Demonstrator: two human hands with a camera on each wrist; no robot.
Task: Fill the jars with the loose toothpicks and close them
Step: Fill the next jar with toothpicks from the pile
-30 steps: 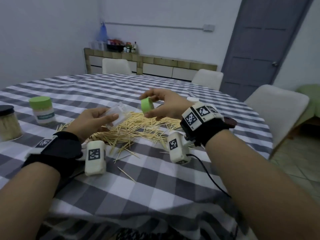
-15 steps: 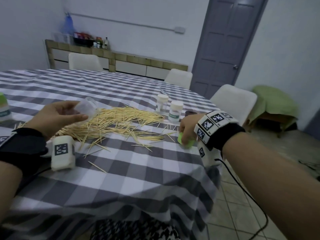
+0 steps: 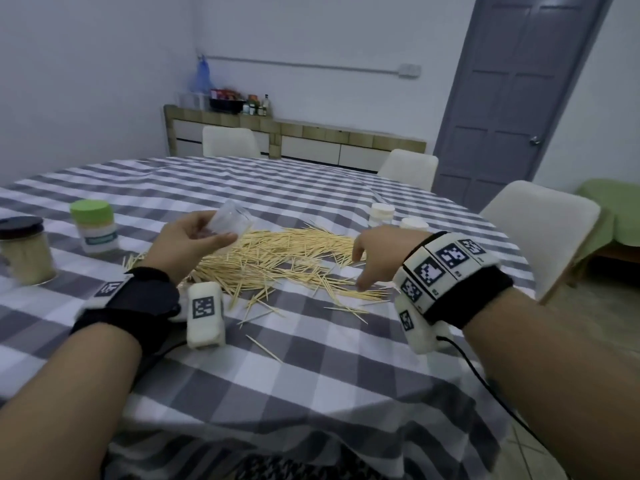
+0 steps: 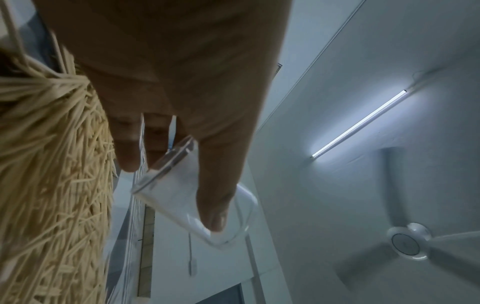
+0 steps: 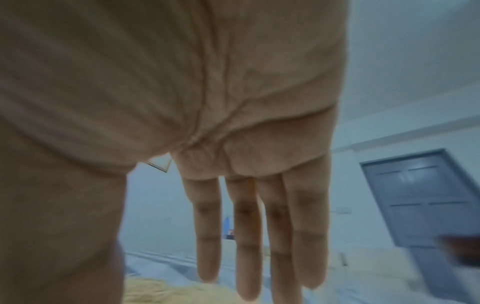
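With the clear empty jar (image 3: pixel 230 220) held tilted in the left hand (image 3: pixel 188 239) and the right hand (image 3: pixel 375 252) spread open above the loose toothpicks (image 3: pixel 277 258), sticks could be scattered off the worktop (image 3: pixel 311 375) if too many are grabbed.

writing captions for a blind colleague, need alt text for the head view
A left hand holds an empty clear jar above a pile of loose toothpicks on a checked tablecloth, while the open right hand reaches toward the pile.
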